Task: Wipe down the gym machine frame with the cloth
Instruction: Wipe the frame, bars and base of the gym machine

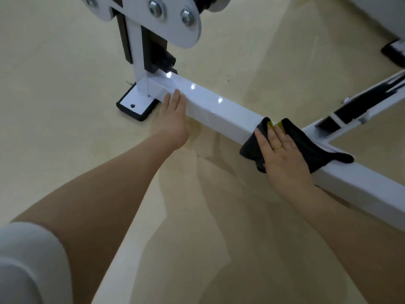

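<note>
Dark cloth (306, 148) lies under right hand (282, 159) on frame (219, 108).

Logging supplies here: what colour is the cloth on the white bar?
Dark grey cloth with a yellow patch near the fingertips, clearest in the head view.

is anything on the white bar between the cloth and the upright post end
Yes: the left hand rests open against the white bar, near the upright post. The right hand presses the cloth further along; the bar between them looks bare.
</note>
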